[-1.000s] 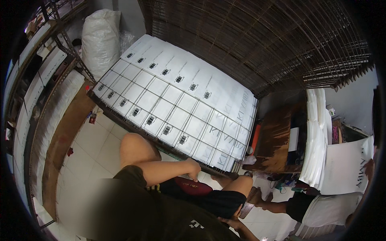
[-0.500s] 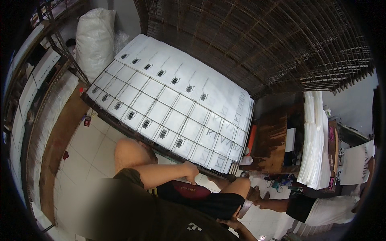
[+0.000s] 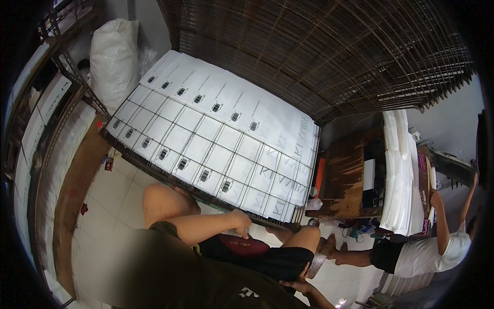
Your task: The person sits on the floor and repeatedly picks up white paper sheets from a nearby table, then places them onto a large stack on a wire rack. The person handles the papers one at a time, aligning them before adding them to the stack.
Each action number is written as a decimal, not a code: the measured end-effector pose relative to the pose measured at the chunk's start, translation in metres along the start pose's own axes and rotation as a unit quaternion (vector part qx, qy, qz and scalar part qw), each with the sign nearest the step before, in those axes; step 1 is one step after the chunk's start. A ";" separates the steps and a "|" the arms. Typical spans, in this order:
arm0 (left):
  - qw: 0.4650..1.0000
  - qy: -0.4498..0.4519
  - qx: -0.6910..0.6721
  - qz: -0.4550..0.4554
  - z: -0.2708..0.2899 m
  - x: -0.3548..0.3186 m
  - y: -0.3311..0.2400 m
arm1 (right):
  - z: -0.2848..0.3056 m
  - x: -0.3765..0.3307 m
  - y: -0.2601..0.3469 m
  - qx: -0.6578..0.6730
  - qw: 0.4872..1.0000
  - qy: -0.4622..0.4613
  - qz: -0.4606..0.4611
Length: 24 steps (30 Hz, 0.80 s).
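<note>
A flat wire-mesh rack (image 3: pixel 170 177) carries a grid of glossy white printed sheets (image 3: pixel 216 134), just ahead of the person's bare knees. The left hand (image 3: pixel 241 222) rests knuckles-up, fingers curled loosely, empty, touching the rack's near edge. The right hand (image 3: pixel 297 285) is mostly hidden behind the thigh; its grip cannot be told.

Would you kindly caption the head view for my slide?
Seated person, left hand at the edge of a rack covered with white sheets.
</note>
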<state>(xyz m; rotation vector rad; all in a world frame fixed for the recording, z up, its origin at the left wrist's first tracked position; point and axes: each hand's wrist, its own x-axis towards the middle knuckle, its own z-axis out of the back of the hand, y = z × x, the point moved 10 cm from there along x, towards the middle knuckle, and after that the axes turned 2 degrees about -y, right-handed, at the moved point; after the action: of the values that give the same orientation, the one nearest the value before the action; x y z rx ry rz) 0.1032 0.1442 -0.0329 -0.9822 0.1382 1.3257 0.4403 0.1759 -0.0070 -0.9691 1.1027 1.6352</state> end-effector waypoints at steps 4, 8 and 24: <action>1.000 -0.005 0.007 0.007 0.000 0.001 0.003 | 0.005 -0.011 0.006 0.046 0.997 -0.056 -0.018; 1.000 -0.009 -0.004 0.001 0.001 -0.001 0.002 | 0.001 0.001 -0.014 0.010 0.998 -0.044 -0.043; 1.000 -0.007 0.000 -0.008 0.001 -0.003 0.002 | 0.007 -0.011 0.004 0.043 0.995 -0.057 -0.065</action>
<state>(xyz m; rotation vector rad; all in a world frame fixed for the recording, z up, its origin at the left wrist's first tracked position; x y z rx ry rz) 0.1003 0.1420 -0.0312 -0.9721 0.1200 1.3168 0.4387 0.1791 0.0059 -0.8630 1.0030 1.5069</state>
